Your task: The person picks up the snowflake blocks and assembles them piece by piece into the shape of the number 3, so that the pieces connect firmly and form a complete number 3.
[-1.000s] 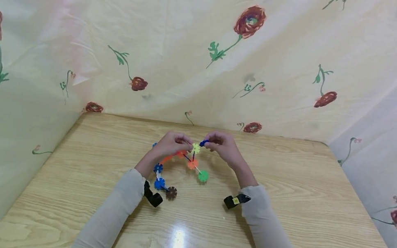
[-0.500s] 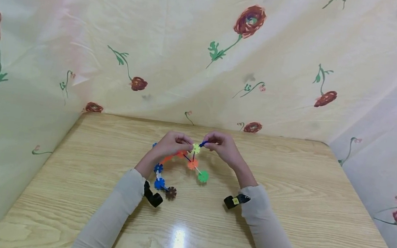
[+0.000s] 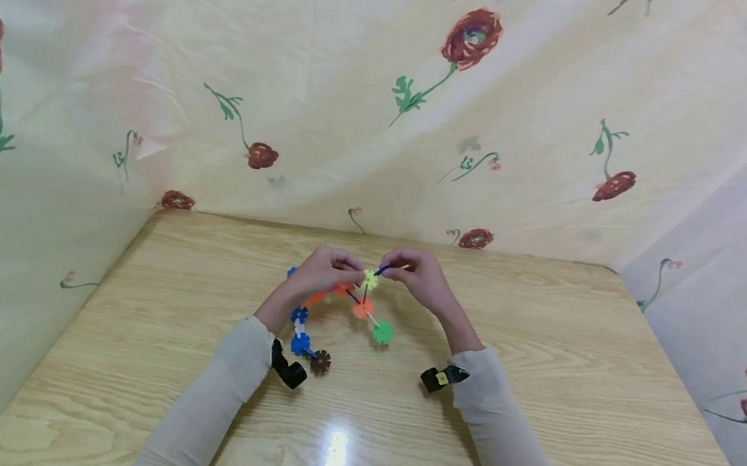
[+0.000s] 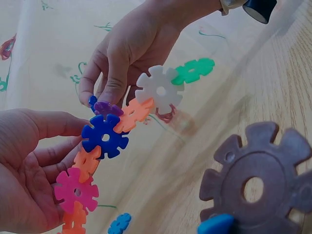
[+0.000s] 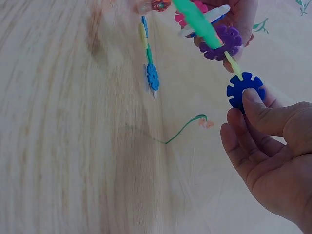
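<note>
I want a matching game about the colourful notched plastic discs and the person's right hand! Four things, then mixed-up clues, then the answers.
Things:
1. Brown notched plastic disc
2. Bright green notched plastic disc
3. Pale yellow notched plastic disc
4. Right hand

Clues:
A. Between the left hand and the other hand, in the head view
B. Pinches a dark blue notched plastic disc
C. Lowest disc in the head view
D. Joined to a white notched plastic disc

Pairs: 1-C, 2-D, 3-A, 4-B

Head view: high, set back from disc chain (image 3: pixel 362 309), facing forward-down. Wrist views: much closer, facing chain, sharing its held stretch.
</note>
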`<state>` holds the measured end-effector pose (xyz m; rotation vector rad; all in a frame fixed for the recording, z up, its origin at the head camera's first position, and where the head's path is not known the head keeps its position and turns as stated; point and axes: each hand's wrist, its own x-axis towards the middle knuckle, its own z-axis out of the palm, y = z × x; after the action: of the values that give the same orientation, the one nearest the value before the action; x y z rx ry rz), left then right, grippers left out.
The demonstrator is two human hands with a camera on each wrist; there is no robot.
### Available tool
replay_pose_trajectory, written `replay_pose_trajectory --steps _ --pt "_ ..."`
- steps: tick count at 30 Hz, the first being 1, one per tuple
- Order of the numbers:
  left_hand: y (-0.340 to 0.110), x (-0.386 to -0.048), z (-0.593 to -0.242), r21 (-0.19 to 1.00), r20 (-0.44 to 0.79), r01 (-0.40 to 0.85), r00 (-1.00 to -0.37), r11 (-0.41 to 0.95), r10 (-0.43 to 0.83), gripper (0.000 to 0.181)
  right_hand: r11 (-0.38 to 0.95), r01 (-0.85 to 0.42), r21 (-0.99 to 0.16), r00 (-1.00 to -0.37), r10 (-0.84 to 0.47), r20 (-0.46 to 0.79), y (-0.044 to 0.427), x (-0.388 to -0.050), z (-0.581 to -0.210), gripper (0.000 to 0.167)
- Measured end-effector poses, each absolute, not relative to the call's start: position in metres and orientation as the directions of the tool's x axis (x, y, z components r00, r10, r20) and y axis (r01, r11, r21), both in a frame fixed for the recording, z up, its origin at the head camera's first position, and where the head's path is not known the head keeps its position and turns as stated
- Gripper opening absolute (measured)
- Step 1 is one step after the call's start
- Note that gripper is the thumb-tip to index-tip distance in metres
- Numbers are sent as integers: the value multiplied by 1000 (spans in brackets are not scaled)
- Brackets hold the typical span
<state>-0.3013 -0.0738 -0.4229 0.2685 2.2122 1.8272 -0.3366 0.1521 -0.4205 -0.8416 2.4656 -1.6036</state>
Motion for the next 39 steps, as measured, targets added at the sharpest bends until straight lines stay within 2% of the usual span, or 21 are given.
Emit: replay_pose_trajectory --steps 10,24,31,39 --pt "-70 -301 -422 983 -88 -37 -953 178 291 19 280 -359 -890 -874 -437 215 150 -335 -420 9" --pt "-66 -301 -421 978 -96 -45 -963 202 251 16 253 -389 -886 -877 -395 273 143 -332 -425 3" --pt "-70 -299 -416 972 -132 -75 -959 221 251 18 282 -371 -885 -884 -399 244 142 -329 -421 8" --pt "-85 -303 -414 955 -198 -132 -951 266 239 23 310 -384 -870 -869 -438 228 139 -329 -420 24"
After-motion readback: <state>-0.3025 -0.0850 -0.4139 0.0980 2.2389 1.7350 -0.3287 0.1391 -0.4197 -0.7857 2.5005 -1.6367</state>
